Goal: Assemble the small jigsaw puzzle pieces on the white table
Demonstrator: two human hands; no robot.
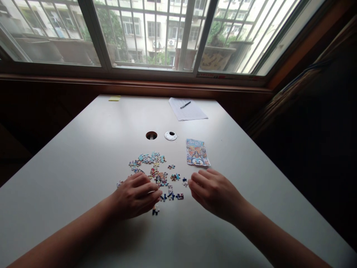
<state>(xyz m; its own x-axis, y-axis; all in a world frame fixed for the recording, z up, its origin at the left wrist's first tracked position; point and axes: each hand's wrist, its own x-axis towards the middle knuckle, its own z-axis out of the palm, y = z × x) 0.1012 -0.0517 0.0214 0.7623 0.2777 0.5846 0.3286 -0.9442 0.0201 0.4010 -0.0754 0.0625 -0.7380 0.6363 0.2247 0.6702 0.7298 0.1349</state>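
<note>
Many small jigsaw puzzle pieces [158, 175] lie in a loose cluster on the white table, in blue, orange, yellow and dark colours. My left hand [136, 195] is over the cluster's left side, fingers curled together and covering some pieces; whatever its fingertips hold is hidden. Right of the cluster, my right hand [214, 191] has its fingers bent and closed, its tips beside a dark and white puzzle piece [185, 182]. I cannot make out what is between them. A few dark pieces [171, 196] lie between the hands. Behind my right hand is a colourful picture sheet [197, 152] lettered "BLUEY".
The white table [83, 156] reaches back to a barred window [150, 33]. Toward its far edge lie papers [186, 111] with a pen [185, 105] and a yellow sticky note [114, 98]. A round cable hole [151, 135] is beside a silver ring-shaped cover [170, 136].
</note>
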